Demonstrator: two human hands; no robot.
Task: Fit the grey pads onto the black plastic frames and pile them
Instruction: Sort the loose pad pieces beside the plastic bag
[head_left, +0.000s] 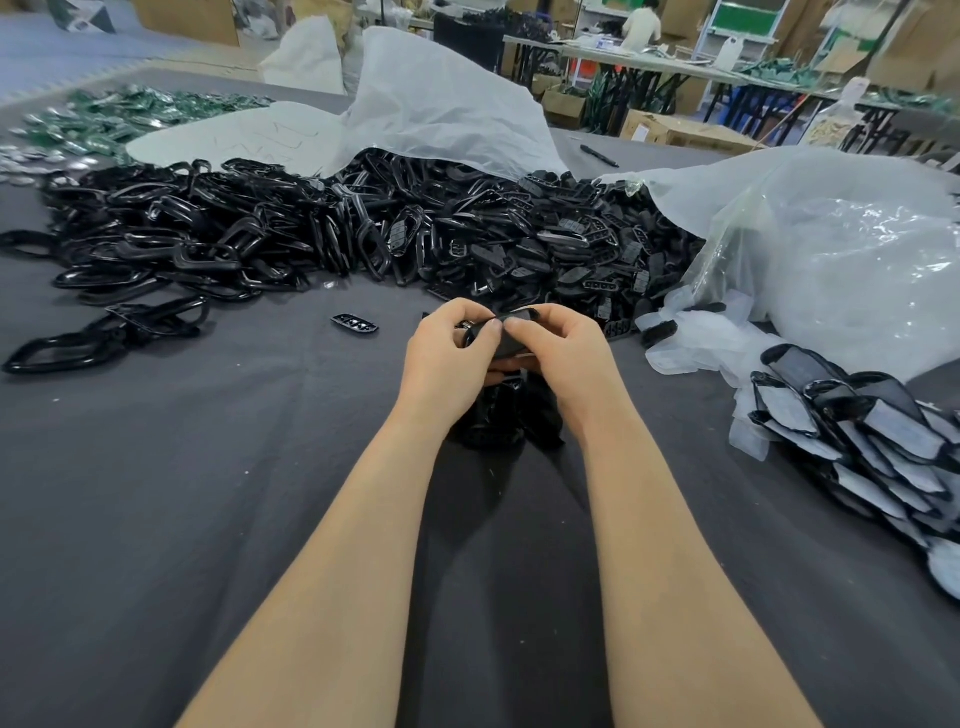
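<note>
- Frame in hand (501, 340): held above the grey table (208, 493) at centre. The left hand (447, 358) and right hand (563, 353) both pinch it, thumbs on top. Pad fitting is judged to be in progress.
- Small dark stack (498, 415): lies directly beneath the hands.
- Finished pile (857, 447): fitted units, at right.
- Loose frames (208, 234) and pads (561, 244): large unfitted heaps beyond. Most of the work is judged outstanding.

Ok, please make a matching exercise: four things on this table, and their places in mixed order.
1 black marker pen
2 heap of empty black plastic frames
3 pile of black frames with grey pads
4 single small black slotted piece

a near right edge
b alone, just left of the left hand
c far, right of the raised white bag
d far left half

Pairs: 1-c, 2-d, 3-a, 4-b
</note>
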